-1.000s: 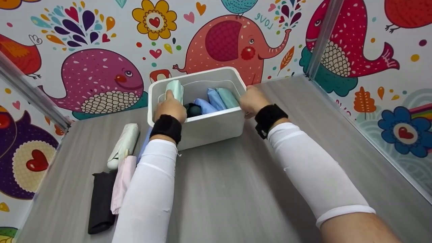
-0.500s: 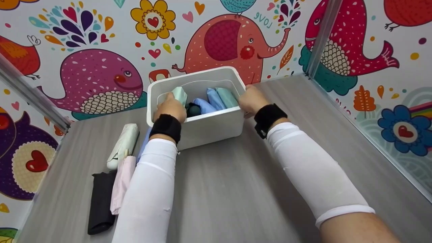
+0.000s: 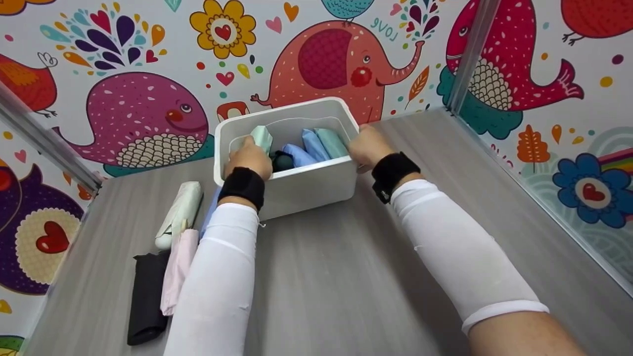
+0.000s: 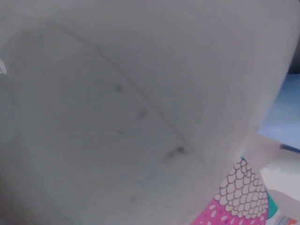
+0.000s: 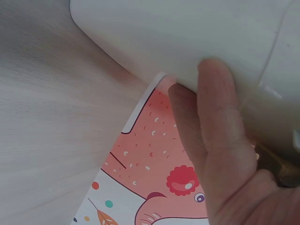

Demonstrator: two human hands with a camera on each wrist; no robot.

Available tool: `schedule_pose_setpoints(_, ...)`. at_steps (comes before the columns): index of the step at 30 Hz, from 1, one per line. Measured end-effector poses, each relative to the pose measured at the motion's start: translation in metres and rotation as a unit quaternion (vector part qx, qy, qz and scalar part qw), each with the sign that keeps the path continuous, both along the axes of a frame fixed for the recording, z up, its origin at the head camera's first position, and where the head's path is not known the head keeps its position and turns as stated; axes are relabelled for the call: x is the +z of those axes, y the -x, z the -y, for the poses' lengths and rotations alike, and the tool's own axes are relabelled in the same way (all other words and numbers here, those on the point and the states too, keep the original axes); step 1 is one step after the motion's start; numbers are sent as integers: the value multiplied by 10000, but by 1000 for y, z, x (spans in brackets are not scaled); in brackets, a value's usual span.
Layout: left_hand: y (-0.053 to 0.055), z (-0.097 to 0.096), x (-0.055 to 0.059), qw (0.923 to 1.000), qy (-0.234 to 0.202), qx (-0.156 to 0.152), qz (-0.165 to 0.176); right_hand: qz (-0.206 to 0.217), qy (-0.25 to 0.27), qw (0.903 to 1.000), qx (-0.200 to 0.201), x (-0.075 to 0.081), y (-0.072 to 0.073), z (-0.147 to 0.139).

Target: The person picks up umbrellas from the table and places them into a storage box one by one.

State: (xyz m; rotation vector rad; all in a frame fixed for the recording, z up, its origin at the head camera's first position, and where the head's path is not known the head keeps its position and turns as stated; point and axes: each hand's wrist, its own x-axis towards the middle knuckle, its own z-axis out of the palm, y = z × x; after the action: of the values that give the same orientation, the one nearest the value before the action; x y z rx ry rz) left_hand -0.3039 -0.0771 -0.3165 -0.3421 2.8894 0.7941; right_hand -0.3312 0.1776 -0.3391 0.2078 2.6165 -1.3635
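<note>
Cartoon-printed walls (image 3: pixel 173 59) on three sides of a grey table (image 3: pixel 316 287). White bin (image 3: pixel 306 193) upright on it, set near the back wall, slightly askew. White sleeves (image 3: pixel 225 277) on both forearms. Left of the left forearm, on the table: black folded umbrella (image 3: pixel 147 299), pink folded umbrella (image 3: pixel 179 272) alongside, pale green folded umbrella (image 3: pixel 180 207) farther back; a blue item (image 3: pixel 210 210) half hidden by that sleeve. Right hand (image 3: pixel 369 147) at the bin's right end, visible fingers nearly straight, laid against the outer wall. Left hand (image 3: pixel 249 159) inside the left end, at a tilted mint bundle (image 3: pixel 262 136); fingertips hidden, cannot tell whether clamped on it. In the bin, rightward: dark green item (image 3: pixel 282 161), two blue bundles (image 3: pixel 299 155), a grey-green bundle (image 3: pixel 331 142) against the right side.
</note>
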Motion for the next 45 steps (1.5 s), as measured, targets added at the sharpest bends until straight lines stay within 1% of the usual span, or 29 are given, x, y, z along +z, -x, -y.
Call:
schedule_pose_setpoints(2, -2, 0, 1, 10000, -29, 4, -15, 6, 6, 10000, -17, 0, 0, 0)
schedule_pose_setpoints(4, 0, 0, 1, 10000, 42, -57, -56, -19, -42, 10000, 0, 0, 0, 1)
schedule_pose_setpoints(9, 1, 1, 0, 9997, 152, -174, -16, -99, -137, 9999, 30, -1, 1, 0)
schedule_pose_setpoints(11, 0, 2, 1, 9997, 125, -186, 10, -110, -118, 9999, 33, -1, 1, 1)
schedule_pose_setpoints(16, 1, 3, -1, 9993, 225, -286, -53, -92, -109, 9999, 39, -2, 2, 1)
schedule_pose_setpoints(20, 1, 3, -2, 9991, 223, -343, -120, -86, -140, 9998, 57, -1, 2, 1)
schedule_pose_setpoints(26, -2, 3, -4, 9983, 117, -385, -414, -148, -167, 9997, 64, -1, 2, 1)
schedule_pose_setpoints(31, -6, 2, -8, 9956, -15, -381, -859, -132, -120, 9998, 42, -1, 2, 1)
schedule_pose_setpoints(33, -9, 2, -10, 9928, -59, -399, -1132, -111, -89, 9999, 36, -1, 2, 1)
schedule_pose_setpoints(35, -13, 2, -14, 9882, -78, -429, -1467, -94, -76, 9999, 49, -1, 2, 1)
schedule_pose_setpoints(38, -20, 4, -20, 9776, 51, -604, -2015, -84, -67, 9999, 59, -2, 3, 0)
schedule_pose_setpoints(40, -24, 6, -25, 9701, 192, -743, -2303, -81, -55, 9999, 44, -3, 3, -1)
schedule_pose_setpoints(42, -27, 10, -29, 9632, 370, -878, -2513, -79, -48, 10000, 16, -3, 3, -1)
schedule_pose_setpoints(45, -29, 18, -35, 9555, 590, -983, -2717, -69, -15, 10000, 6, -4, 3, -1)
